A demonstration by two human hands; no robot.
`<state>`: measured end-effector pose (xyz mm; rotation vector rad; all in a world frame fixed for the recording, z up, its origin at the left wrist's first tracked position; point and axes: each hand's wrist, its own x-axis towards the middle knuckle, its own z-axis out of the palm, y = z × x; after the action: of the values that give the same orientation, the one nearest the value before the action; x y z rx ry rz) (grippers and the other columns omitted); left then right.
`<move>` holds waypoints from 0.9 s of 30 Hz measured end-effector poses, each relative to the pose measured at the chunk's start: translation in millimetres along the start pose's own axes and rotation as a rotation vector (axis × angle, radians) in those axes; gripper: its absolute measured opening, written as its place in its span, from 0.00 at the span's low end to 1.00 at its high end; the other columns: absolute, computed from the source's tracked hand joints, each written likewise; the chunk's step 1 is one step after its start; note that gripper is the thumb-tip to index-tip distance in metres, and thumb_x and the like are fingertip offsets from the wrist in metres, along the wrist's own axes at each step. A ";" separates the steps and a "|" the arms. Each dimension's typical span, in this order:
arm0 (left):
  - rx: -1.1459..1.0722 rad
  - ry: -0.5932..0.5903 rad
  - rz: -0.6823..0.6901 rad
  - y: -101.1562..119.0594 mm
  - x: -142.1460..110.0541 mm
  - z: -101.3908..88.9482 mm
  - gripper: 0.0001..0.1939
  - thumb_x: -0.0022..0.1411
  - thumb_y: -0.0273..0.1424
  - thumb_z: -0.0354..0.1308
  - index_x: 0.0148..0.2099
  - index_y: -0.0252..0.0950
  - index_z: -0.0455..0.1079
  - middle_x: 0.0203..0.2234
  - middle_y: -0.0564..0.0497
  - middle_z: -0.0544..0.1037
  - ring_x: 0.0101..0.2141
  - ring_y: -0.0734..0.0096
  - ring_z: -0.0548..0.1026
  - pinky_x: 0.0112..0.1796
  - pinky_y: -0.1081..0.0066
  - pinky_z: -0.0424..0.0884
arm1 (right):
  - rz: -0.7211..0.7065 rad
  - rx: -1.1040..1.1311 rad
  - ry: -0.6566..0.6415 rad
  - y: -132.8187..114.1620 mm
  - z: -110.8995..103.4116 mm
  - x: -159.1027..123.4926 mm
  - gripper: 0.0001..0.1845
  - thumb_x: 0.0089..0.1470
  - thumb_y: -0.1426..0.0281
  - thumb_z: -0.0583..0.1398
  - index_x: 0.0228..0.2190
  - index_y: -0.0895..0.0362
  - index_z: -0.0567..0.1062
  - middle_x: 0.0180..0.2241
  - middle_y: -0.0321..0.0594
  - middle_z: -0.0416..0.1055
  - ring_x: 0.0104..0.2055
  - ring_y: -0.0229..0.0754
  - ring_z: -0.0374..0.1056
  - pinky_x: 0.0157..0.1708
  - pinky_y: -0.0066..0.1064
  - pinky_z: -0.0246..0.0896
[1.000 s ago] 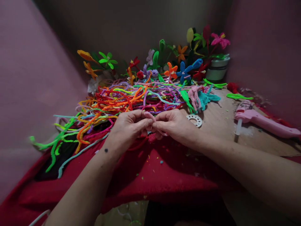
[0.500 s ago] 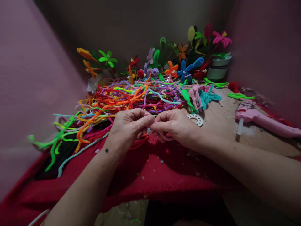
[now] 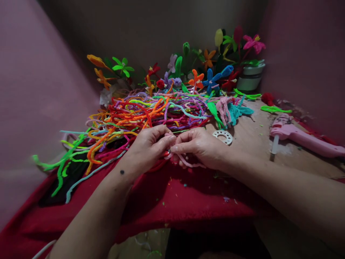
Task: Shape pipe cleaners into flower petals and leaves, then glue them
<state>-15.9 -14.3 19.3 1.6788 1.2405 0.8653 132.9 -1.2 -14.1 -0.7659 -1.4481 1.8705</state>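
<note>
In the head view, both hands meet over the near edge of the heap, fingers curled and thumbs pressed to forefingers: the left hand (image 3: 152, 142) and the right hand (image 3: 198, 145) both pinch a pale pink, fuzzy pipe-cleaner strand (image 3: 190, 163). The strand lies between their fingertips, above the bench covered in deep red cloth (image 3: 194, 198), with a thin tail trailing beneath the right hand; the fingers hide most of the rest. The work on this piece looks partway along, since that tail hangs loose and no completed shape shows, though how much bending or twisting is done I cannot tell. Behind the hands spreads a tangled heap of multicoloured fuzzy stems (image 3: 145, 113), which seems to be unworked stock. Just right of it lie a pink looped fuzzy bundle (image 3: 223, 109) and a teal fuzzy bundle (image 3: 238, 112), which look partly shaped. Along the back, a five-petalled blue fuzzy flower (image 3: 211, 82), an orange fuzzy flower (image 3: 196, 80) and a bright pink fuzzy flower (image 3: 254, 44) appear complete. A white ring-shaped disc with holes (image 3: 229, 138) lies beside the right hand, and a pink plastic glue gun (image 3: 309, 138) rests farther right, neither one held.
</note>
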 end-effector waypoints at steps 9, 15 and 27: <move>-0.073 0.072 -0.044 -6.0 -0.5 -0.3 0.08 0.49 0.33 0.60 0.28 0.33 0.68 0.17 0.56 0.68 0.18 0.81 0.63 0.19 0.79 0.58 | -0.040 0.050 0.168 -4.8 5.7 -1.4 0.08 0.37 0.79 0.58 0.14 0.59 0.66 0.08 0.31 0.61 0.07 0.31 0.52 0.05 0.21 0.40; 0.259 0.347 0.121 -6.1 0.4 8.1 0.07 0.49 0.32 0.59 0.26 0.33 0.71 0.18 0.55 0.70 0.20 0.80 0.63 0.21 0.80 0.59 | -0.035 0.001 0.216 -2.7 2.0 0.9 0.08 0.38 0.77 0.59 0.14 0.60 0.67 0.09 0.32 0.62 0.09 0.30 0.52 0.06 0.22 0.41; 0.496 0.203 0.218 -10.1 -0.8 4.7 0.09 0.54 0.34 0.54 0.26 0.35 0.69 0.19 0.53 0.69 0.21 0.76 0.63 0.25 0.76 0.59 | -0.097 -0.013 0.383 -2.8 -2.3 4.5 0.14 0.44 0.71 0.60 0.13 0.59 0.65 0.08 0.30 0.58 0.11 0.28 0.51 0.12 0.23 0.41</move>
<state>-15.6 -14.7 8.1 2.1942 1.5197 0.9256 132.2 4.2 -12.2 -0.9799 -1.2299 1.5408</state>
